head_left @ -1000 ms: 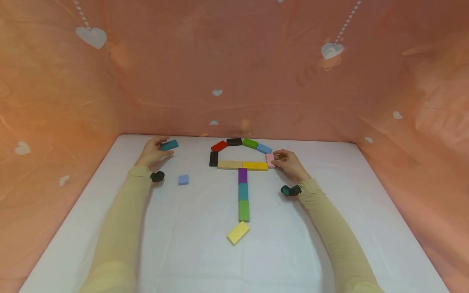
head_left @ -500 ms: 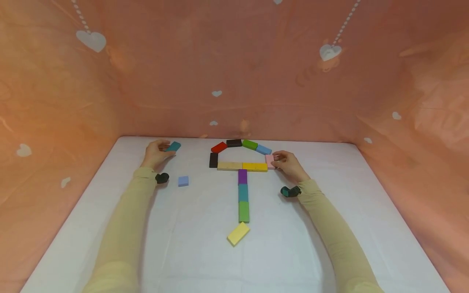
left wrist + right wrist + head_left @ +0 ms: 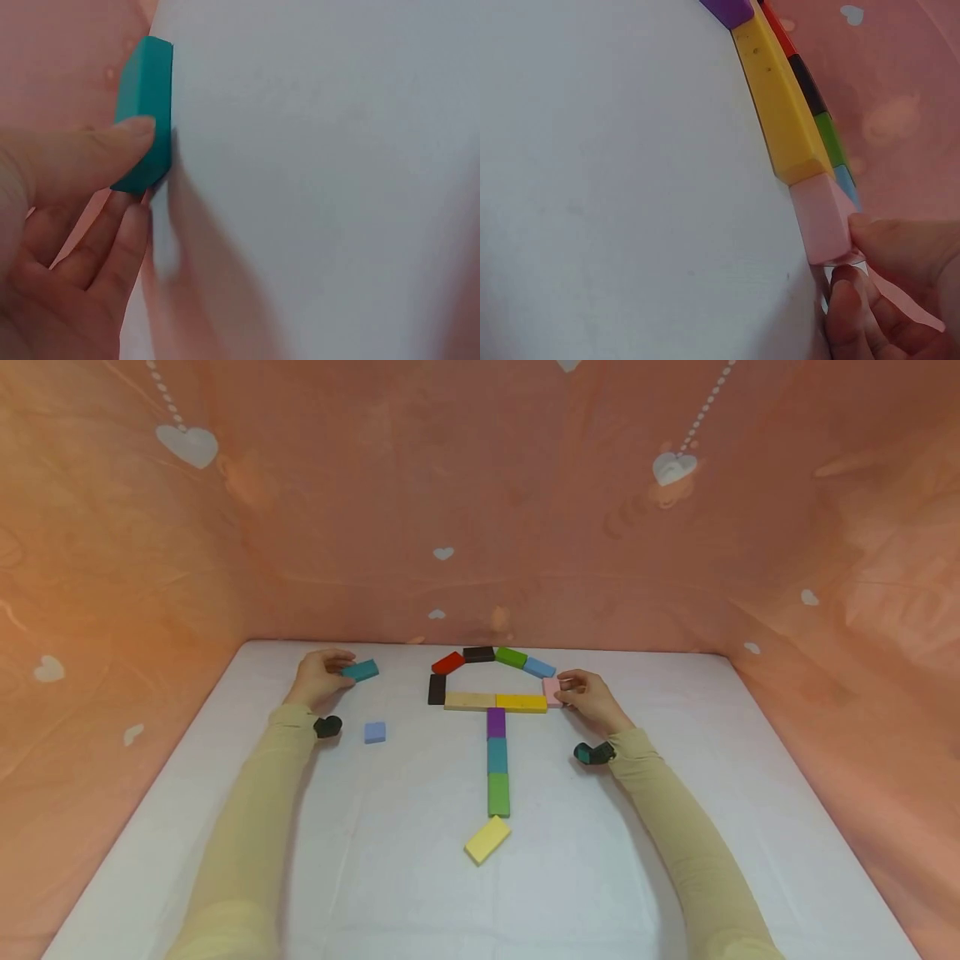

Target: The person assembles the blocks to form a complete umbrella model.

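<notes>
At the far left of the table, my left hand (image 3: 317, 680) holds a teal block (image 3: 363, 671) by one end. The left wrist view has the thumb on that block (image 3: 156, 90), with fingers behind it. My right hand (image 3: 594, 699) pinches a pink block (image 3: 551, 692) at the right end of an arrangement of blocks. In the right wrist view, the pink block (image 3: 821, 217) meets the end of a yellow block (image 3: 780, 97), and the thumb presses its side. A small periwinkle block (image 3: 375, 732) lies apart, nearer than the left hand.
An arch of red (image 3: 448, 662), black, green (image 3: 512, 657) and light blue (image 3: 539, 667) blocks stands behind a tan-and-yellow row. From that row a purple (image 3: 496, 722), teal and green column runs toward me, with a pale yellow block (image 3: 487, 841) slanted at its foot. Cloth walls surround the table.
The teal block in my left hand has turned and shifted slightly right and nearer to me. The right hand stays at the pink block, and the other blocks keep their places.
</notes>
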`<state>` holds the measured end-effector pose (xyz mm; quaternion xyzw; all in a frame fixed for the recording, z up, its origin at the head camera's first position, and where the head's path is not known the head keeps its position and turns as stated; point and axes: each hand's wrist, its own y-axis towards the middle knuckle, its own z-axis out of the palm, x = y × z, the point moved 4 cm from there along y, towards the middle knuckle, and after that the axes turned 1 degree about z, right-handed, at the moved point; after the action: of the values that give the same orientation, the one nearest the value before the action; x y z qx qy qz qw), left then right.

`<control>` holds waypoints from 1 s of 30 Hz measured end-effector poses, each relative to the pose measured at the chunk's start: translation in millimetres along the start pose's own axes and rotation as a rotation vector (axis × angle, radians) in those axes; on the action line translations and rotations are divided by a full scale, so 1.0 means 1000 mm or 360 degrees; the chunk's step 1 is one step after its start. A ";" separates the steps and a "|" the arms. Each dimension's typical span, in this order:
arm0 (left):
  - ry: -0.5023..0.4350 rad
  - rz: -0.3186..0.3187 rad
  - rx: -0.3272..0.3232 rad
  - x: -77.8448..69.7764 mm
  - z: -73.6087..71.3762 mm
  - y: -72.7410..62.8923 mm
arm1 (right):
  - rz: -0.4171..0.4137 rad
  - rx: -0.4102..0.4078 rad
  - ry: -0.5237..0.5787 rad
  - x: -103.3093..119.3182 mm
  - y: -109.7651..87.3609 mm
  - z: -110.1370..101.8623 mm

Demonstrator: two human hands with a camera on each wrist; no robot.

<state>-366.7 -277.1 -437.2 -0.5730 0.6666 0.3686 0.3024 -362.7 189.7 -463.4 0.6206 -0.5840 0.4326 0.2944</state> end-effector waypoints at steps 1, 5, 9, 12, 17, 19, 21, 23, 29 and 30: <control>0.0015 0.0006 0.0021 -0.001 0.000 0.000 | -0.0008 0.0003 -0.0003 0.000 0.000 0.000; 0.0081 0.0000 0.0102 -0.003 0.001 0.001 | 0.0025 0.0008 0.0022 0.000 -0.001 0.000; 0.0138 -0.0002 0.0174 -0.005 0.002 0.002 | 0.0060 0.0002 0.0049 -0.001 -0.002 0.000; 0.0150 -0.0014 0.0223 -0.008 0.003 0.001 | 0.0061 0.0002 0.0053 -0.002 -0.002 0.001; 0.0080 -0.0068 0.0275 -0.007 0.004 -0.002 | 0.0060 0.0001 0.0070 -0.003 -0.001 0.002; 0.0075 -0.0058 0.0246 -0.004 0.004 -0.002 | 0.0055 0.0003 0.0086 -0.004 0.000 0.002; 0.0065 -0.0050 0.0197 -0.002 0.004 -0.002 | 0.0048 0.0001 0.0100 -0.004 0.001 0.002; 0.0094 -0.0032 0.0135 0.001 0.004 -0.002 | 0.0035 0.0004 0.0104 -0.005 0.002 0.002; 0.0140 -0.0003 0.0014 0.002 0.003 -0.008 | 0.0008 0.0012 0.0079 -0.005 0.003 0.001; 0.0132 0.0007 0.0006 0.001 0.002 -0.009 | 0.0006 0.0016 0.0081 -0.005 0.002 0.001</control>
<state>-358.1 -276.4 -440.1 -0.5858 0.6805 0.3439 0.2746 -364.6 190.8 -468.2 0.6097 -0.5754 0.4516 0.3052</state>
